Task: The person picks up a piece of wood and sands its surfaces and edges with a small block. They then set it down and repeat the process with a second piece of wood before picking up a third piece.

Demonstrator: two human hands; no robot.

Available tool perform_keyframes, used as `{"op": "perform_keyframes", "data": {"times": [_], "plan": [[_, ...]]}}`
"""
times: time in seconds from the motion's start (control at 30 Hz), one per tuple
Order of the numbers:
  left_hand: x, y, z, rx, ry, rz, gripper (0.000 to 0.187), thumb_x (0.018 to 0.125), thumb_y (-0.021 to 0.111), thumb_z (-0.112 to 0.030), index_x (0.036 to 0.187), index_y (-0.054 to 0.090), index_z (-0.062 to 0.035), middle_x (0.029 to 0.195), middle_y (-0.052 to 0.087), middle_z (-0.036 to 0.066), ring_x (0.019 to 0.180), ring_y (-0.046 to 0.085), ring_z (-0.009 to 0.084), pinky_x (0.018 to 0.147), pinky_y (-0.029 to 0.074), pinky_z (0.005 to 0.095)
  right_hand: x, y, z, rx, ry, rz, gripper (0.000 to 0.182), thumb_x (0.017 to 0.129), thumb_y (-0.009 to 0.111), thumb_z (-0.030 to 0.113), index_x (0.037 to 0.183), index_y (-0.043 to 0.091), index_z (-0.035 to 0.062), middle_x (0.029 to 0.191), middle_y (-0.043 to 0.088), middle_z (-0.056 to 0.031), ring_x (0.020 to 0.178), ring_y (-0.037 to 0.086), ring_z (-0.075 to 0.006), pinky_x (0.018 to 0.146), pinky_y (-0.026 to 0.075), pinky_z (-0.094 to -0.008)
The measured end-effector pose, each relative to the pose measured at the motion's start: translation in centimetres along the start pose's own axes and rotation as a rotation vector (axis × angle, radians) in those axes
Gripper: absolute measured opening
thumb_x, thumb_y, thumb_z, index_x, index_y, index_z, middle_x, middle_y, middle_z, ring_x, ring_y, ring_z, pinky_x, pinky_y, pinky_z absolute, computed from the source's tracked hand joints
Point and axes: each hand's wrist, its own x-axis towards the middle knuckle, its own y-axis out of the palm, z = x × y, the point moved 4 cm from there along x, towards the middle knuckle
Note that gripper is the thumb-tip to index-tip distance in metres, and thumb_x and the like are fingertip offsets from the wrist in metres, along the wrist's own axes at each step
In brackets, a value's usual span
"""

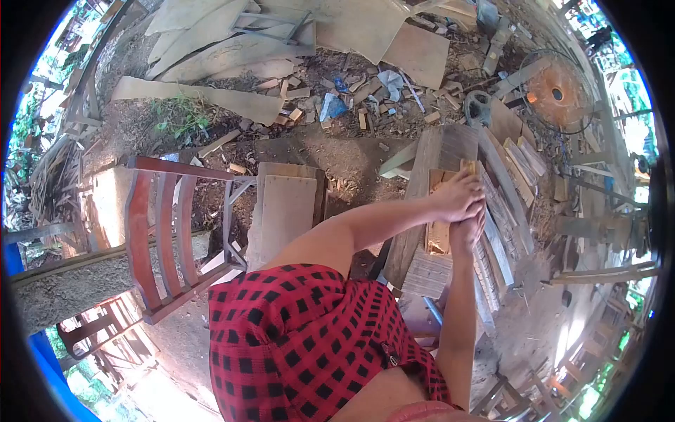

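My left hand [458, 196] and my right hand [467, 230] are close together, touching each other, over a wooden bench. Both sets of fingers are curled and closed. The end of a small wooden block [469, 167] sticks out just beyond my left hand; most of it is hidden under the hands. Below and to the left of the hands lies a light wooden board [437, 238] on the weathered bench [416, 176]. What my right hand grips is covered by its own fingers.
Planks [500, 246] lie along the bench's right side. A round fan [557, 93] stands at the upper right. A reddish slatted wooden chair frame [163, 235] is to the left, beside flat boards [285, 211]. Scrap wood and plastic litter the ground [344, 151].
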Motion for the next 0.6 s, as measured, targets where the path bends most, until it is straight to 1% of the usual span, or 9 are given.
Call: {"op": "perform_keyframes", "data": {"times": [0.07,0.1,0.17,0.3,0.33,0.37,0.47,0.53,0.6], "plan": [[1.3,-0.4,1.2,0.006,0.007,-0.074,0.041,0.092,0.055,-0.034,0.118,0.066,-0.0041,0.130,0.058,0.012,0.136,0.039,0.0294,0.117,0.016,0.0514,2.1,3.2,-2.7,0.881,0.341,0.105,0.056,0.084,0.069,0.008,0.135,0.046,0.0026,0.135,0.052,-0.0172,0.123,0.050,-0.0332,0.101,0.042,-0.0415],[1.6,-0.7,1.3,-0.014,0.010,-0.051,0.041,0.091,0.055,-0.034,0.118,0.066,-0.0043,0.131,0.058,0.012,0.136,0.039,0.0292,0.117,0.016,0.0517,2.3,2.8,-2.1,0.885,0.335,0.107,0.056,0.084,0.069,0.008,0.135,0.046,0.0026,0.135,0.052,-0.0172,0.123,0.050,-0.0332,0.101,0.042,-0.0415],[1.6,-0.9,1.4,-0.030,0.012,-0.031,0.042,0.091,0.055,-0.034,0.118,0.066,-0.0044,0.131,0.057,0.011,0.136,0.039,0.0290,0.117,0.016,0.0520,2.5,0.5,0.4,0.221,0.076,0.043,0.054,0.086,0.067,0.006,0.135,0.046,0.0034,0.135,0.051,-0.0143,0.123,0.050,-0.0314,0.101,0.042,-0.0390],[-0.2,-0.3,-1.0,0.078,-0.030,0.007,0.041,0.093,0.054,-0.035,0.120,0.065,-0.0063,0.135,0.054,0.011,0.138,0.036,0.0288,0.119,0.013,0.0512,-0.2,0.1,-0.5,0.542,0.177,0.098,0.058,0.090,0.064,0.010,0.142,0.041,0.0033,0.142,0.047,-0.0140,0.126,0.048,-0.0325,0.102,0.042,-0.0407],[-1.1,-0.2,-2.1,0.098,-0.038,0.075,0.043,0.093,0.054,-0.035,0.123,0.063,-0.0065,0.137,0.052,0.012,0.138,0.035,0.0292,0.119,0.012,0.0513,-1.3,-1.9,1.3,0.090,0.058,0.106,0.058,0.094,0.060,0.013,0.145,0.036,0.0023,0.145,0.044,-0.0175,0.130,0.045,-0.0333,0.105,0.039,-0.0413],[-2.0,0.2,-3.1,0.118,-0.049,0.143,0.044,0.093,0.053,-0.036,0.126,0.062,-0.0067,0.138,0.051,0.013,0.139,0.034,0.0297,0.119,0.011,0.0514,-2.7,-2.7,1.9,0.088,0.056,0.106,0.058,0.094,0.060,0.013,0.145,0.036,0.0023,0.145,0.044,-0.0175,0.130,0.045,-0.0333,0.105,0.039,-0.0413],[-5.5,2.9,-5.2,0.054,0.042,0.039,0.047,0.094,0.054,-0.037,0.129,0.058,-0.0050,0.139,0.049,0.014,0.137,0.035,0.0314,0.118,0.013,0.0521,-7.1,-4.8,2.0,0.658,0.424,0.086,0.057,0.094,0.059,0.016,0.144,0.036,0.0011,0.145,0.043,-0.0194,0.132,0.044,-0.0337,0.106,0.038,-0.0423],[-7.3,1.8,-7.0,0.031,0.053,0.077,0.048,0.094,0.054,-0.036,0.129,0.057,-0.0039,0.139,0.049,0.015,0.137,0.036,0.0319,0.118,0.014,0.0521,-8.5,-6.9,3.5,0.144,0.144,0.143,0.058,0.092,0.063,0.016,0.143,0.038,0.0006,0.144,0.044,-0.0187,0.130,0.046,-0.0348,0.104,0.040,-0.0435],[-8.7,1.0,-7.7,-0.024,0.095,0.040,0.047,0.094,0.055,-0.036,0.126,0.057,-0.0022,0.136,0.050,0.016,0.135,0.037,0.0332,0.117,0.017,0.0518,-8.8,-7.4,4.1,0.120,0.125,0.159,0.059,0.091,0.064,0.017,0.142,0.039,0.0003,0.144,0.045,-0.0190,0.130,0.046,-0.0358,0.104,0.040,-0.0442]]}}
